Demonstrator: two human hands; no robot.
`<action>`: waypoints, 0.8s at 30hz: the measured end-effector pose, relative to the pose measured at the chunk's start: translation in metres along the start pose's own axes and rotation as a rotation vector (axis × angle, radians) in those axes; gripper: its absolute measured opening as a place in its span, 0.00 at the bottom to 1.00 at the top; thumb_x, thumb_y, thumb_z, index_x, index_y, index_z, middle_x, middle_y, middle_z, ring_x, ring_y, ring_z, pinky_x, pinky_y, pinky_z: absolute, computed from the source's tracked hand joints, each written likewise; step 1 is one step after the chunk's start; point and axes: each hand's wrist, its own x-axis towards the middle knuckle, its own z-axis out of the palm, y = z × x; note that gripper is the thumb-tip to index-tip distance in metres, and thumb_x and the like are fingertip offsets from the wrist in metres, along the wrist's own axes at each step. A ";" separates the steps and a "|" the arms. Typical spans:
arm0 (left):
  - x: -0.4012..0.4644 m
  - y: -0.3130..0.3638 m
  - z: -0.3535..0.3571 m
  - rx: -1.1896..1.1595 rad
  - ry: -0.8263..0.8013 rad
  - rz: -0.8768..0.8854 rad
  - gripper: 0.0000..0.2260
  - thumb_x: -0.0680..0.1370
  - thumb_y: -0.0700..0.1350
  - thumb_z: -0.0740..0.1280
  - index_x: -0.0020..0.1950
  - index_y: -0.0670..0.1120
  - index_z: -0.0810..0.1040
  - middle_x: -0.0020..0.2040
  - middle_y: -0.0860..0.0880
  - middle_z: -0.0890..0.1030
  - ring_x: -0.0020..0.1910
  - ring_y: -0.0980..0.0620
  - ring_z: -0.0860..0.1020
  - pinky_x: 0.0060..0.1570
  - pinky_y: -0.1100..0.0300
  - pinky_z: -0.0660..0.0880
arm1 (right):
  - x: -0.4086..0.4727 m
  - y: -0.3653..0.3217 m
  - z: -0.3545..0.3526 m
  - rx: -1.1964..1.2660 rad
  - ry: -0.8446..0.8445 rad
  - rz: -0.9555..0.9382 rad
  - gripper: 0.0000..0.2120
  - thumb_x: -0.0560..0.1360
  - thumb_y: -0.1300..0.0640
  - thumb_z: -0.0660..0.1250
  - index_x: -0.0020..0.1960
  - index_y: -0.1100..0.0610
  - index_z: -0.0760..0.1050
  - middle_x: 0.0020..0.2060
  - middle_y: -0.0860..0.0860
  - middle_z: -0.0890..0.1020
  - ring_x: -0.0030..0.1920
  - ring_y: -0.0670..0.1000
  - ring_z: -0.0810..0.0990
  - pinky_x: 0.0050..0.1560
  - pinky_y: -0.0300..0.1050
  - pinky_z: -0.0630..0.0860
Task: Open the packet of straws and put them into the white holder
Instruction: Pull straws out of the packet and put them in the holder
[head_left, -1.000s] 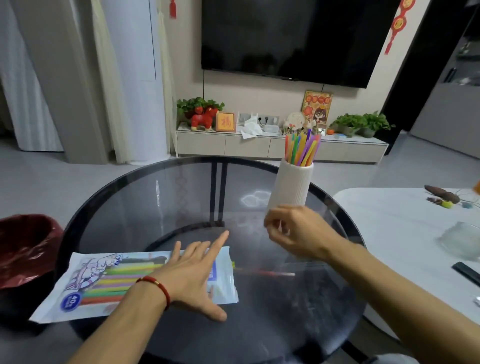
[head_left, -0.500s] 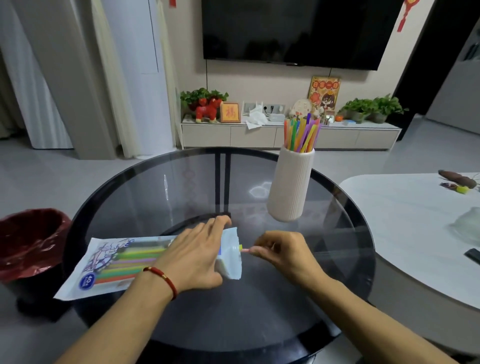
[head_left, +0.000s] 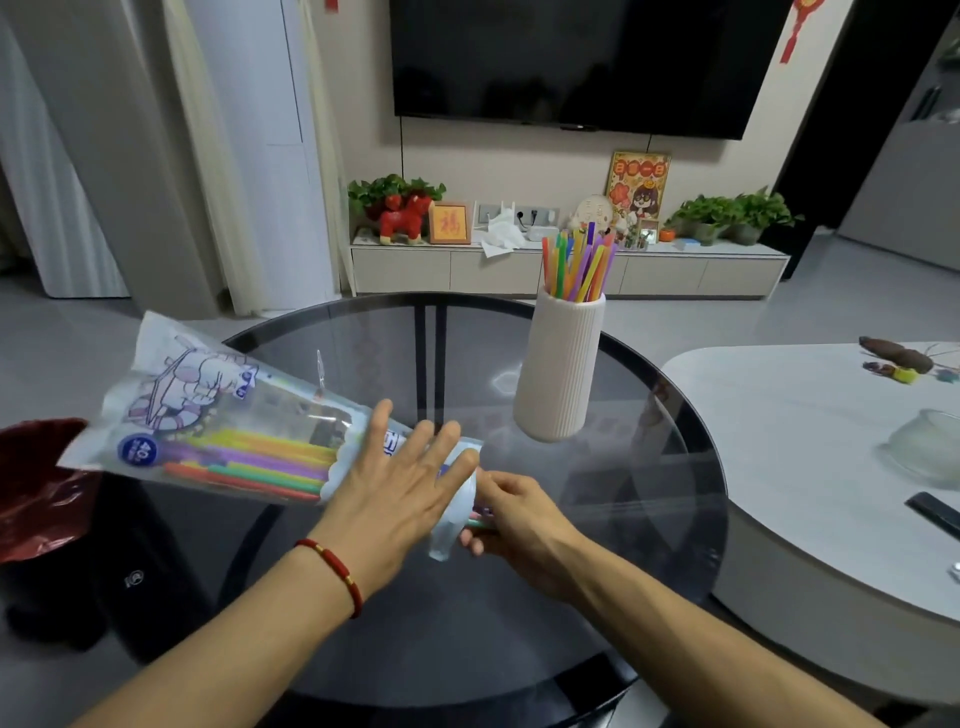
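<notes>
My left hand is wrapped around the packet of straws near its open end, with my fingers spread over the top, so it is grasping the packet. The packet is lifted off the round glass table and tilts up, with its far end pointing away from the white holder. Inside the packet I can see yellow, purple, green and red straws lying side by side. My right hand is just beside the open end, on the side nearer the holder. Its fingers are pinched on the tips of a few straws that poke out of the bag. The white holder stands upright on the table, past my hands and a little to the right. It already has a bunch of bright straws sticking up out of its top. A red bin sits on the floor, far from the holder, under the raised end of the packet.
</notes>
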 end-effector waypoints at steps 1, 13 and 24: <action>-0.002 0.000 0.003 -0.014 -0.007 -0.022 0.48 0.71 0.48 0.73 0.74 0.46 0.37 0.77 0.39 0.45 0.75 0.37 0.53 0.70 0.29 0.40 | 0.001 0.001 -0.002 -0.038 0.036 -0.031 0.22 0.84 0.46 0.66 0.53 0.67 0.82 0.38 0.58 0.85 0.33 0.51 0.79 0.34 0.42 0.79; -0.011 -0.009 0.015 -0.382 -0.022 -0.151 0.47 0.65 0.46 0.73 0.74 0.53 0.45 0.73 0.50 0.55 0.73 0.48 0.59 0.73 0.30 0.46 | 0.008 -0.001 -0.023 -0.572 0.304 -0.483 0.05 0.79 0.52 0.74 0.45 0.49 0.86 0.38 0.45 0.88 0.41 0.46 0.87 0.42 0.41 0.85; -0.019 -0.024 0.017 -0.503 -0.097 -0.220 0.55 0.64 0.42 0.74 0.77 0.57 0.36 0.71 0.50 0.55 0.76 0.48 0.57 0.73 0.29 0.42 | 0.009 -0.018 -0.048 -0.250 0.248 -0.357 0.06 0.79 0.55 0.74 0.48 0.57 0.87 0.31 0.51 0.83 0.29 0.46 0.76 0.30 0.38 0.75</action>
